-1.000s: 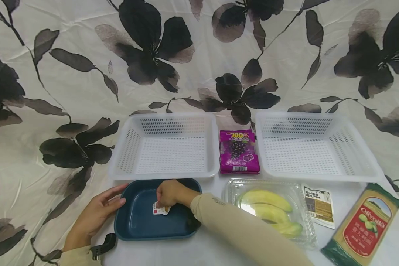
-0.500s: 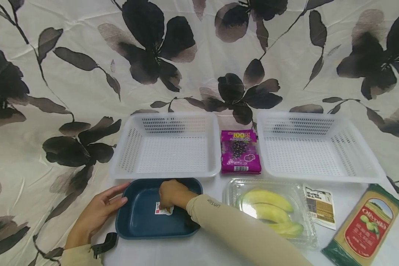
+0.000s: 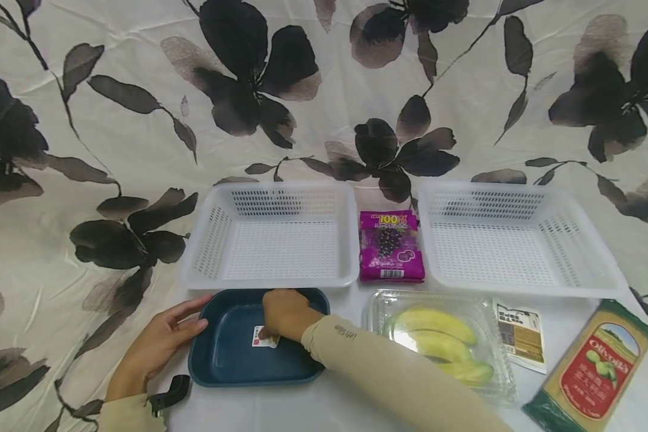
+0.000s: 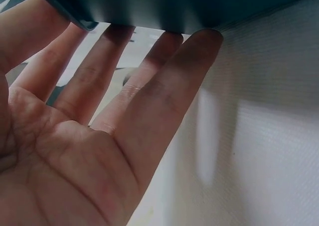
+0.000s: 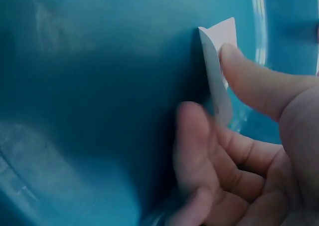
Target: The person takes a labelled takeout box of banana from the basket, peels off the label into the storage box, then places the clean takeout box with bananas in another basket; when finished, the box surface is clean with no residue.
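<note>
A dark blue tray (image 3: 232, 363) sits at the front left of the table in the head view. Inside it, my right hand (image 3: 288, 312) pinches a small white label (image 3: 260, 337) with printing. In the right wrist view, the label (image 5: 214, 74) stands bent up from the tray's floor, with the thumb against one face and curled fingers beside it. My left hand (image 3: 153, 348) lies at the tray's left side. The left wrist view shows its extended fingers (image 4: 174, 71) touching the outside of the tray's wall (image 4: 159, 4).
Two white perforated baskets (image 3: 270, 285) stand behind, with a purple candy bag (image 3: 391, 246) between them. To the right lie a clear box (image 3: 378, 312) of bananas (image 3: 437, 342), a flat printed packet (image 3: 520, 336) and an Olivoilà pasta bag (image 3: 591, 366).
My right hand has shifted slightly up and to the right in the tray, keeping the label in its fingers. The left hand stays at the tray's side.
</note>
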`<state>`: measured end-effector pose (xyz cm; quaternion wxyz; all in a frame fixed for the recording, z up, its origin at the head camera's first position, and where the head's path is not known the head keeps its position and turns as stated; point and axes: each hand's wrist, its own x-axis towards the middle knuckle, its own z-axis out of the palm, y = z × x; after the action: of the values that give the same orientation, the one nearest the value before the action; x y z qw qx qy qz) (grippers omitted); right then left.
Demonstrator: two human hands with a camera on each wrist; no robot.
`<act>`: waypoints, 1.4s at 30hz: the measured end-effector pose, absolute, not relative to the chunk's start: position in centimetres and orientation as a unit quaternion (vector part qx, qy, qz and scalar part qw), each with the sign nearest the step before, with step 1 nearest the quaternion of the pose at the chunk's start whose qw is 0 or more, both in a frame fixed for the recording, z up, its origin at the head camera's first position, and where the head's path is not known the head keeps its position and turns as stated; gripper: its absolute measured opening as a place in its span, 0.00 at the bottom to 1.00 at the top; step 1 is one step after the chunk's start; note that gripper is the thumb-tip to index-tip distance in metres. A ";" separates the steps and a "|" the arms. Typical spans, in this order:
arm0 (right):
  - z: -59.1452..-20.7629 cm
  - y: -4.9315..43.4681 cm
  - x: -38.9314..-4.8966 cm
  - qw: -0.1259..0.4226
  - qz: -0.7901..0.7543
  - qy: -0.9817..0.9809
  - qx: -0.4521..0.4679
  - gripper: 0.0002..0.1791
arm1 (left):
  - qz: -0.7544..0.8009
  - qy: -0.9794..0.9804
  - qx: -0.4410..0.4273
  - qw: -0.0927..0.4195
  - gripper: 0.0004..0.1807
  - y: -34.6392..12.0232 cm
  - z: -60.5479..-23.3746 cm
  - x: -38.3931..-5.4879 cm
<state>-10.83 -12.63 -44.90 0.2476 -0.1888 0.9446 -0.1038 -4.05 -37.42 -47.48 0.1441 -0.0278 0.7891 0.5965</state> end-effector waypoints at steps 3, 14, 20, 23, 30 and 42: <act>-44.5 -12.2 -11.0 0.264 -0.088 0.940 -0.198 0.23 | 0.594 0.791 -0.025 0.143 0.35 -37.4 -47.5 -4.2; -40.8 -9.7 -10.3 0.294 -0.083 0.906 -0.292 0.28 | 0.556 0.818 -0.042 0.144 0.36 -37.3 -47.1 -4.0; -37.6 -5.4 -10.6 0.282 -0.127 0.894 -0.323 0.23 | 0.443 0.886 -0.032 0.135 0.35 -36.1 -44.8 -3.9; -36.4 -2.2 -10.9 0.276 -0.166 0.891 -0.320 0.21 | 0.340 0.935 -0.026 0.101 0.35 -34.8 -42.6 -3.6; -35.1 6.1 -11.5 0.229 -0.236 0.892 -0.310 0.15 | 0.272 0.962 0.029 -0.029 0.26 -29.9 -37.5 -3.0; -35.0 19.4 -9.7 0.151 -0.264 0.917 -0.257 0.15 | 0.327 0.927 0.168 -0.075 0.20 -19.7 -36.2 -4.9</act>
<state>-9.75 19.44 -34.99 0.1515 -0.2565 0.9172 -0.2645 -4.93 -19.73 -36.20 -0.0748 0.1677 0.9270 0.3271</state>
